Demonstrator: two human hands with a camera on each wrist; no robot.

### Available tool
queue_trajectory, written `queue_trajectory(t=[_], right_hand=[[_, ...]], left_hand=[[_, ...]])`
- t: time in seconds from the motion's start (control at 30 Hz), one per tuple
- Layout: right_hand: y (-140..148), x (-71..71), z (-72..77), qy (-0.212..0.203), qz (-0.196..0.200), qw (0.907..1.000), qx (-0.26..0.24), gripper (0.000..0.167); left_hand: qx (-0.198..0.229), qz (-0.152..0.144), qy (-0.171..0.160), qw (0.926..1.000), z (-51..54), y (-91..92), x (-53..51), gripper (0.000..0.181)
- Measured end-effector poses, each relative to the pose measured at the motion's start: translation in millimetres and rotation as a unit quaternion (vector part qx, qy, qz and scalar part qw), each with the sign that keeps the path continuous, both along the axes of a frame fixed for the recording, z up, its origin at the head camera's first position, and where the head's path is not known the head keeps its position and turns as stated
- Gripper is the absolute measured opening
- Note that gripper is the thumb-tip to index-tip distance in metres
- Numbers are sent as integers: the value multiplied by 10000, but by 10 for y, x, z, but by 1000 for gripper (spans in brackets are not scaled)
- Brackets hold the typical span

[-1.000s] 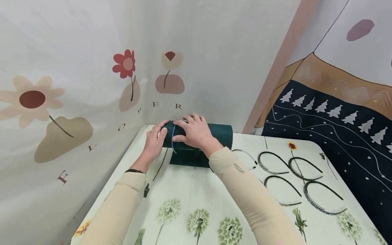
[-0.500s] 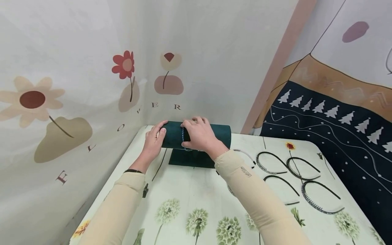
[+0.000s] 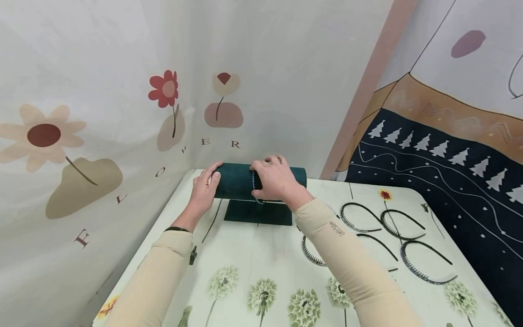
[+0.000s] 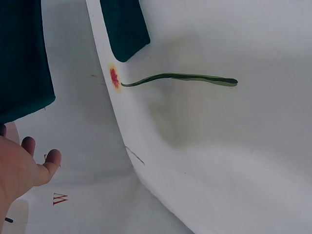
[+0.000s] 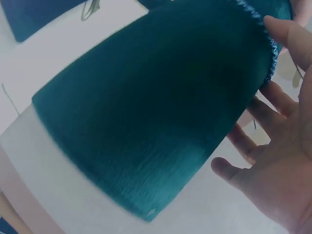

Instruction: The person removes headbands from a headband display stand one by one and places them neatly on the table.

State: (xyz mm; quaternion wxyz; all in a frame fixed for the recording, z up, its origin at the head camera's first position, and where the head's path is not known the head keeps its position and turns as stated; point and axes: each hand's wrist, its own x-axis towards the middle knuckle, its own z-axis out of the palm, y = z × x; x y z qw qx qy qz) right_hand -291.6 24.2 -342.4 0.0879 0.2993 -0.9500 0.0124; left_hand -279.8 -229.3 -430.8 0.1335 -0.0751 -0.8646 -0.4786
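A dark green velvet display roll (image 3: pixel 233 180) lies across its flat base (image 3: pixel 256 213) near the back of the table. My left hand (image 3: pixel 204 188) rests against the roll's left end, fingers over the top and thumb at the front. In the left wrist view that hand (image 4: pixel 24 168) looks relaxed. Over the roll, left of its middle, arches a blue beaded-looking headband (image 3: pixel 253 180). My right hand (image 3: pixel 274 180) pinches it between thumb and fingers. In the right wrist view, fingertips touch the headband (image 5: pixel 274 57) at the roll's edge; the remaining fingers spread loosely.
Right of the stand, several dark toothed headbands (image 3: pixel 420 273) lie on the flower-print table cover (image 3: pixel 245 250); my right sleeve hides some of them. A small black object (image 3: pixel 193 255) sits beside my left forearm. Printed curtains (image 3: pixel 286 91) hang behind the table.
My right hand has slid the blue headband rightward along the roll, away from my left hand. The left hand stays at the roll's left end.
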Motion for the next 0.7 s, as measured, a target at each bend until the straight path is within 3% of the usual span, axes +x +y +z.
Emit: queue_trajectory(t=[0.53, 0.7], right_hand=[[574, -123, 13, -728, -280, 9958, -488, 69], [733, -133, 21, -859, -265, 9937, -663, 68]], left_hand=[[-42, -32, -10, 10000, 17, 25, 27, 52], [-309, 108, -7, 9995, 25, -3, 9, 52]])
